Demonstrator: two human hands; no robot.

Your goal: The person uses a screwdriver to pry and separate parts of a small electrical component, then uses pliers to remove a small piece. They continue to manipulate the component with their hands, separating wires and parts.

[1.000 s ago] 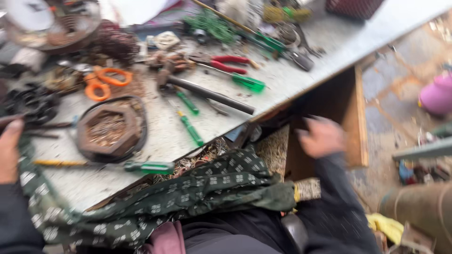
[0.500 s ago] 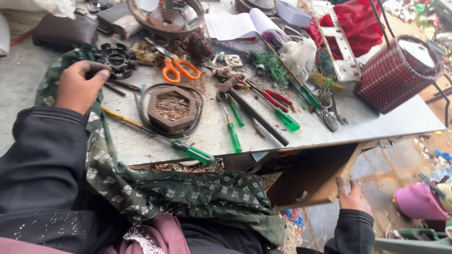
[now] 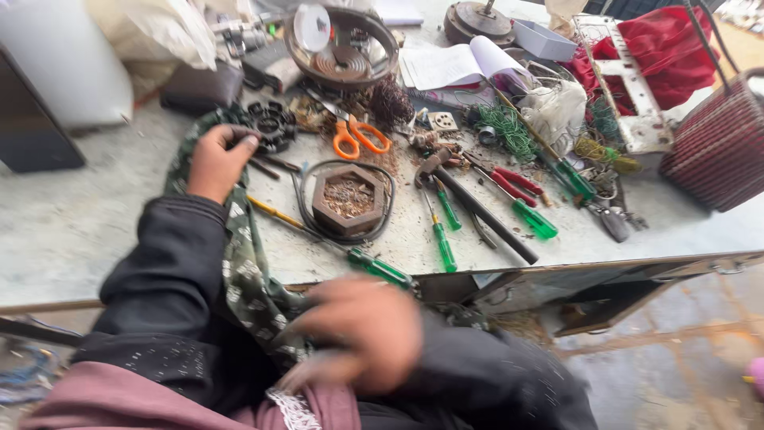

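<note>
1. Black sleeves are covering both arms; the left hand (image 3: 216, 162) is resting on the table (image 3: 72, 223) with its fingers curled, the fingertips touching a black ring-shaped part (image 3: 270, 123) and a thin dark rod just beside it.
2. The right hand (image 3: 362, 334) is hovering low by the person's lap, below the table edge, blurred; its fingers are looking loosely spread, and I cannot tell whether it is holding anything.
3. A green patterned scarf (image 3: 247, 263) is draping from the left wrist down across the lap, lying between the two hands.
4. Just right of the left hand, a hexagonal wooden block (image 3: 348, 195) filled with scraps is sitting inside a dark cable loop.
5. A green-handled screwdriver (image 3: 374, 267) is lying at the table edge, nearest the right hand, with two more green screwdrivers (image 3: 442, 231) and a black-handled hammer (image 3: 477, 209) beyond it.
6. Orange scissors (image 3: 358, 137), red pliers (image 3: 513, 185), a round coil housing (image 3: 342, 48), an open notebook (image 3: 454, 65) and a red wicker basket (image 3: 720, 143) are crowding the far side.
7. Compared with half a second ago, the right hand has come up from beside the drawer to the lap, while the left hand is staying on the black part.
</note>
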